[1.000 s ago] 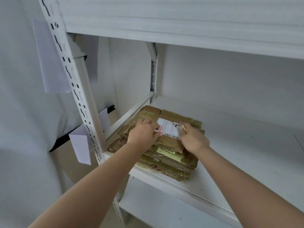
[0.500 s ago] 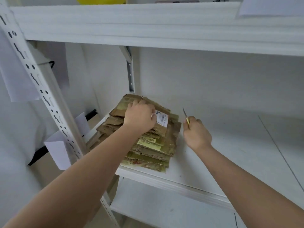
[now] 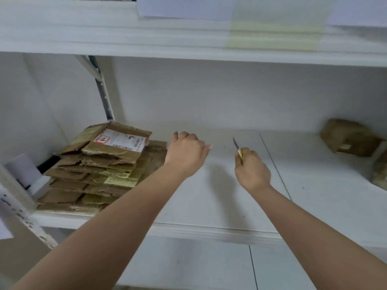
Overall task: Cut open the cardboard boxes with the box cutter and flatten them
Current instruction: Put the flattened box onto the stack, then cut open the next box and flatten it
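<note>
A stack of flattened cardboard boxes lies at the left end of the white shelf; the top piece carries a white shipping label. My left hand hovers over the bare shelf just right of the stack, fingers loosely curled, holding nothing. My right hand grips a yellow-handled box cutter with its blade pointing up and away. An unflattened cardboard box stands at the far right of the shelf, well beyond my right hand. A second box is partly cut off at the right edge.
A white shelf board runs overhead with papers hanging from it. A perforated metal upright stands at the back left. A paper roll sits left of the stack. A lower shelf shows below.
My left hand has lifted off the cardboard stack and moved right over the bare shelf. My view has swung right, bringing the boxes at the far right into sight.
</note>
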Tool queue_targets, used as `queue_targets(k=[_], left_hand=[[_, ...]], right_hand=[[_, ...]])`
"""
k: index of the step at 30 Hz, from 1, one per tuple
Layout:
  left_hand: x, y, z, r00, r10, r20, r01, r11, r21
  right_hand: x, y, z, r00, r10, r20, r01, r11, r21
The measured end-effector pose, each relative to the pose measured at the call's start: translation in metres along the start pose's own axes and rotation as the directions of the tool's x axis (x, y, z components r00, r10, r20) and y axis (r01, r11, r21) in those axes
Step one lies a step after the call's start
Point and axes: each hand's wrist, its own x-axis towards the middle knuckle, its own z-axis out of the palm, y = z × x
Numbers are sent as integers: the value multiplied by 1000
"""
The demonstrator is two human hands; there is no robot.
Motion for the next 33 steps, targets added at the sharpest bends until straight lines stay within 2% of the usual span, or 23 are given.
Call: queue_targets(k=[5, 9, 14, 16, 19, 25, 29, 33], left_hand=[[22, 92, 19, 999, 34, 14, -33, 998, -61], [54, 201, 39, 993, 111, 49, -105, 988, -118], [94, 343, 59, 965, 261, 38, -231, 905, -356], [102, 385, 65, 957, 288, 27, -254, 881, -400], [114, 429, 74, 949, 314, 13, -282, 870, -405], [146, 498, 72, 883, 465, -68, -456, 814, -359], [170, 539, 73, 849, 529, 2, -505, 812, -294], [189, 551, 83, 829, 542, 139, -512, 835, -201]], right_hand=[[9, 92, -35, 999, 41, -7, -41, 999, 10], [17, 183, -71, 998, 50, -30, -49, 998, 36], [29, 312, -123, 983, 170, -66, -167, 985, 49], [28, 351, -139, 975, 206, -80, -204, 978, 41], [26, 396, -155, 961, 258, -100, -253, 966, 59], [19, 454, -169, 928, 337, -161, -313, 936, 158], [20, 482, -180, 910, 380, -168, -350, 919, 183], [25, 499, -180, 899, 400, -176, -368, 910, 191]])
